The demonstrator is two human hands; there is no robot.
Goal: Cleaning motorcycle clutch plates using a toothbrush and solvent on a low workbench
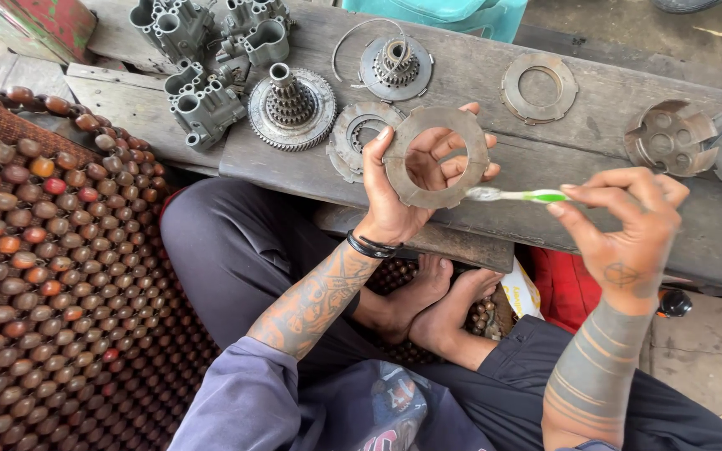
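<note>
head view. person seated cross-legged, bare feet [436,305] tucked under a worn wooden plank [545,159] that serves as the bench.

left hand [415,179] holds a flat grey ring plate [436,157] upright-ish, above the near edge of the plank, centre of the scene. thumb lies along the left rim, the other fingers are spread behind the plate and show through its centre hole. grip closed on the plate.

right hand [624,221], right of centre, pinches the green-and-white handle of a toothbrush [516,195] between thumb and forefinger; remaining fingers curled loosely. bristle end touches the lower right rim of the ring plate.

judged step: brushing the plate clean, working the rim. the next move would seem to call for turning the plate in the left fingers so an unbrushed arc meets the bristles, with the grip kept off the face being scrubbed.

on the plank, far side: a toothed gear with a splined hub [292,108] at left, a cluster of grey cast housings [202,104] further left, a second ring plate [359,134] lying flat just behind the left hand, a round hub with a wire loop [395,65], another ring [538,87], and a slotted carrier [669,138] at right.

left of the person: a wooden bead mat [52,276]. red cloth [566,288] below the plank, right.
</note>
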